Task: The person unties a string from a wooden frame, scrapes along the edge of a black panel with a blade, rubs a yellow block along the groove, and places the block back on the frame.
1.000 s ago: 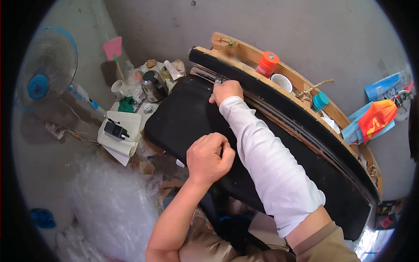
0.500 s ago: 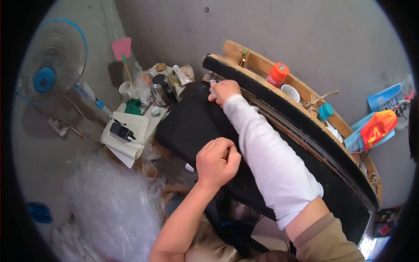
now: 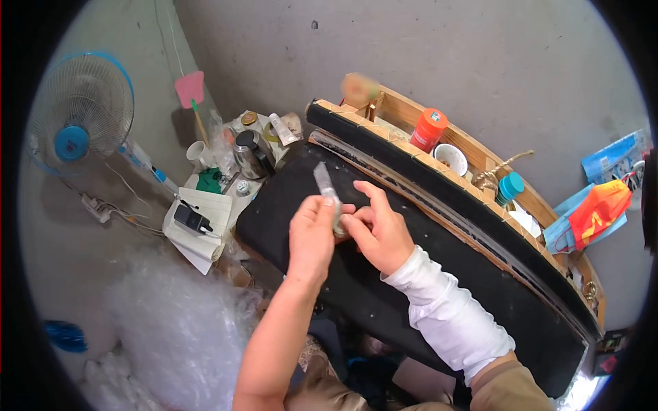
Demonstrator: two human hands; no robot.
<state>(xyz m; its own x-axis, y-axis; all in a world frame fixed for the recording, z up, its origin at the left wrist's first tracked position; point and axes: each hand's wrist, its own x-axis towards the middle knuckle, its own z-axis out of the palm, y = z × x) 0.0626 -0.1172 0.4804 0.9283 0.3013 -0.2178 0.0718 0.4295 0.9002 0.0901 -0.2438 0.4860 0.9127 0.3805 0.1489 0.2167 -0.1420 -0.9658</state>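
Observation:
A small, narrow clear plastic bag (image 3: pixel 323 179) stands up between my two hands, above the black padded surface (image 3: pixel 439 264). My left hand (image 3: pixel 312 236) is closed around its middle, thumb along the front. From the right, my right hand (image 3: pixel 385 233), with a white sleeve over the forearm, pinches the bag's lower end with the thumb and curled fingers while its index finger is raised. What lies inside the bag is too small and blurred to make out.
Behind the pad, a curved wooden rack (image 3: pixel 473 147) holds an orange-red jar (image 3: pixel 429 130), a white cup (image 3: pixel 451 156) and a teal-lidded jar (image 3: pixel 510 186). At left are a cluttered table with a kettle (image 3: pixel 252 154), a fan (image 3: pixel 82 116) and heaped clear plastic (image 3: pixel 178 308).
My right hand has come back from the rack's left end toward my left hand. My left hand, a bare fist before, now grips the bag.

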